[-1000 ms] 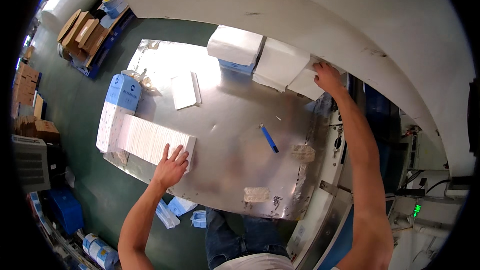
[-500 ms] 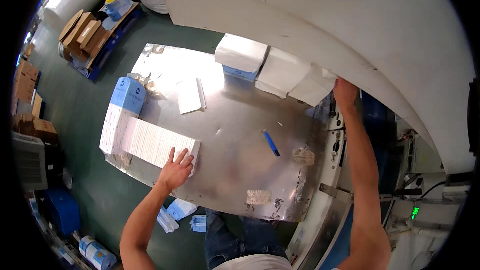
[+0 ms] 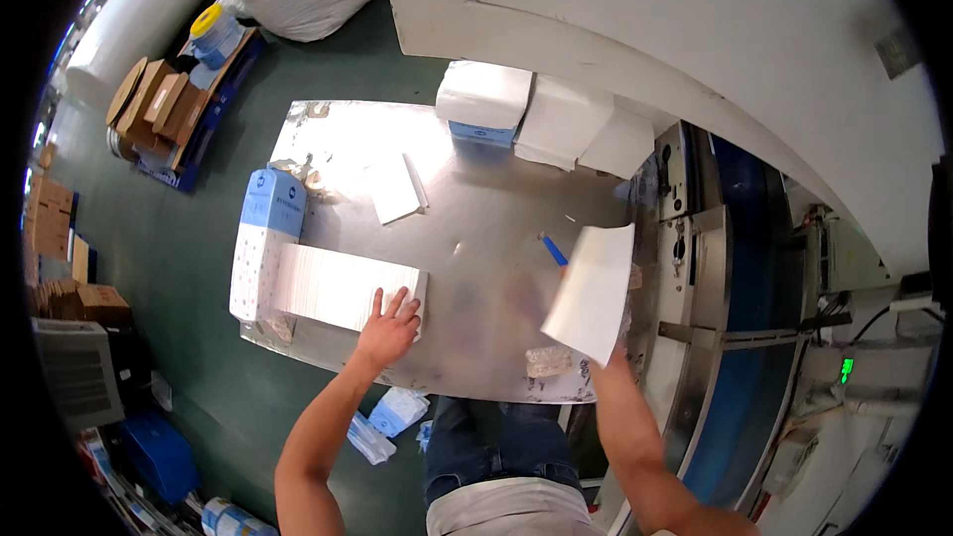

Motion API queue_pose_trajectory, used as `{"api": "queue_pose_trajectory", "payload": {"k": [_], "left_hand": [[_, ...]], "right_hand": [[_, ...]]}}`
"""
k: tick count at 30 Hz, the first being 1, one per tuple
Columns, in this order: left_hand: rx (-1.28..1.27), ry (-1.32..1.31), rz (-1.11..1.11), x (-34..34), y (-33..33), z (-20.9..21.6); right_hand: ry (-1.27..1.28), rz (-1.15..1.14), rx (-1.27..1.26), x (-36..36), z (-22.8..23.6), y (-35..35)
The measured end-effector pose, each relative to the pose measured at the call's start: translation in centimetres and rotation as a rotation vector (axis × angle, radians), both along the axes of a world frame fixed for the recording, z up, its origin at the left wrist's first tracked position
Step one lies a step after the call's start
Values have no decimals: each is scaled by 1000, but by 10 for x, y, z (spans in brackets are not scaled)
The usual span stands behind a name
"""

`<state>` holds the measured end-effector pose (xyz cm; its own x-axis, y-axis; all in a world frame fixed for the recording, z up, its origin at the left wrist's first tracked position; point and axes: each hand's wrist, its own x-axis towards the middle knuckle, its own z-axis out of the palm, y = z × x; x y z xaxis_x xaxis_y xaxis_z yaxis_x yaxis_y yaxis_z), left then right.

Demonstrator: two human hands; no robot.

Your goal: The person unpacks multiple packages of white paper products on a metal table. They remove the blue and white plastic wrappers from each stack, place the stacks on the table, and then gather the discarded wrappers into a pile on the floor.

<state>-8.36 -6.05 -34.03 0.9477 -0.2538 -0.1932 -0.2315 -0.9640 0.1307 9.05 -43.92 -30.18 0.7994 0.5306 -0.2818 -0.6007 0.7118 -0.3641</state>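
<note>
My left hand [image 3: 388,331] lies with spread fingers on the near right end of a long row of thin white sheets [image 3: 347,285], packed upright on edge. The row's far left end meets a blue-and-white printed bag [image 3: 266,248] lying at the table's left side. In my right hand [image 3: 612,362] is a white, slightly curved sheet or thin stack of sheets [image 3: 593,290], held up over the table's right side. That sheet hides most of my right fingers. Partly behind it lies a blue pen-like cutter [image 3: 553,248].
On the metal table [image 3: 476,308] are a folded white card [image 3: 397,191] and a clear block [image 3: 549,361]. White-covered packs [image 3: 483,94] line the far edge under a machine housing [image 3: 596,20]. A blue conveyor belt [image 3: 737,357] runs at right; blue-and-white bags [image 3: 399,411] lie on the floor.
My right hand has come back from the far right corner toward me, bringing a white sheet or stack. My left hand stays on the row's end. The view has shifted.
</note>
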Motion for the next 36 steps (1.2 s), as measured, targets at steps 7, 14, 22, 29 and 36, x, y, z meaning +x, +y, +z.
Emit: {"api": "queue_pose_trajectory", "payload": {"k": [7, 14, 22, 29, 36], "left_hand": [[-38, -38, -24, -7, 7, 1], [-80, -36, -25, -11, 13, -7], [-135, -226, 420, -30, 44, 12], [-23, -220, 1223, -31, 131, 17], [94, -278, 1482, 9, 141, -37]], "right_hand": [[385, 114, 23, -49, -11, 101], [1, 331, -793, -67, -46, 148], [-153, 218, -1299, -105, -121, 261], [-192, 265, -1333, -108, -121, 282], [-151, 340, -1433, -110, -115, 286]]}}
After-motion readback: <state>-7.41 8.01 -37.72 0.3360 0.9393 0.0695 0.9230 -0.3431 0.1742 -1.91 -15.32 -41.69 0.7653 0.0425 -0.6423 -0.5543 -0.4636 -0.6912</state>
